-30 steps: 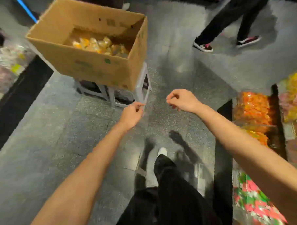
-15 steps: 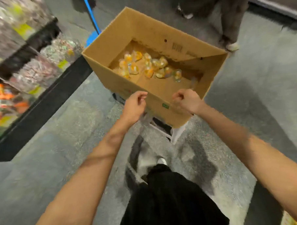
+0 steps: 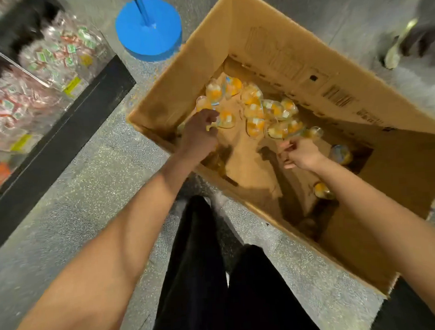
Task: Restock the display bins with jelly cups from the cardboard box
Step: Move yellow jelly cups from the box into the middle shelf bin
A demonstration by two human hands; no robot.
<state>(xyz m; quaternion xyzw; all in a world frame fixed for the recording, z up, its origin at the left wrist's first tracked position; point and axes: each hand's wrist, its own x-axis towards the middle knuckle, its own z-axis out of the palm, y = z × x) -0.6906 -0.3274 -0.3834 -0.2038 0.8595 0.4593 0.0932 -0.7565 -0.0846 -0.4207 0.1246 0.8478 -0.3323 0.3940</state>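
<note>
The open cardboard box (image 3: 373, 103) fills the middle and right of the head view. Several orange-and-yellow jelly cups (image 3: 255, 110) lie clustered on its floor toward the far side. Two stray jelly cups (image 3: 340, 154) sit by the right wall. My left hand (image 3: 199, 134) is inside the box at the cluster's near left edge, and its fingers curl over a jelly cup (image 3: 225, 118). My right hand (image 3: 300, 152) is also inside, just below the cluster, with loosely bent fingers that hold nothing.
Clear display bins (image 3: 54, 54) of wrapped sweets stand at the left behind a black shelf edge (image 3: 60, 136). A blue round base (image 3: 148, 30) with a pole stands beyond the box. Another person's shoe (image 3: 396, 52) is at the top right. My black trousers are below.
I have stepped up to the box and now look down into it. Both hands went from closed fists outside the near wall to reaching inside among the cups.
</note>
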